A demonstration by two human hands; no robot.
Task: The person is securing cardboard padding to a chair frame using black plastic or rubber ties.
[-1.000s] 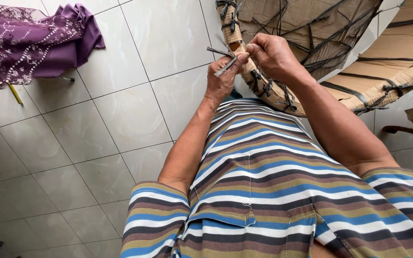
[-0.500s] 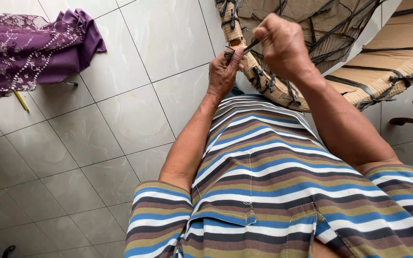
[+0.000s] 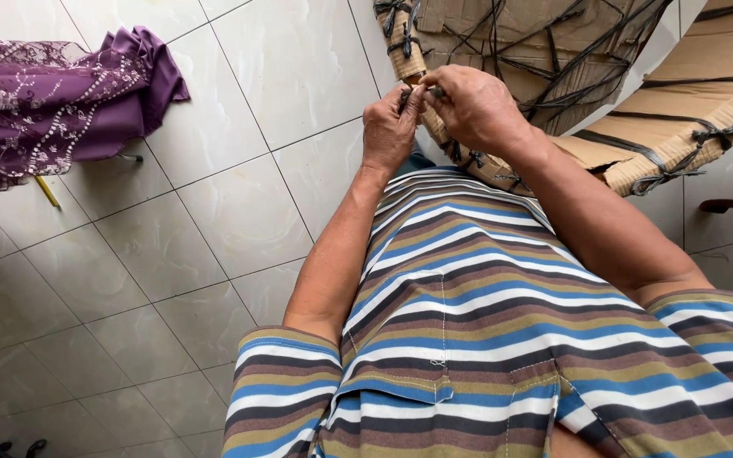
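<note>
A round piece wrapped in brown cardboard (image 3: pixel 545 51) and bound with black straps lies in front of me. Both hands meet at its near rim. My left hand (image 3: pixel 389 127) pinches a black strap (image 3: pixel 404 95) against the rim. My right hand (image 3: pixel 475 103) is closed around a small metal tool or strap end (image 3: pixel 434 90), mostly hidden by the fingers. Knotted black strap ties (image 3: pixel 396 17) sit along the rim above my hands.
A purple embroidered cloth (image 3: pixel 53 93) is draped over something at the upper left, with a yellow stick (image 3: pixel 47 192) under it. White floor tiles (image 3: pixel 214 220) spread below. A second cardboard-wrapped piece (image 3: pixel 706 102) lies at the right. My striped shirt (image 3: pixel 502 339) fills the lower frame.
A thin dark strap or tool that stuck out from my hands a second ago is now drawn in between them. My hands have stayed close together at the rim.
</note>
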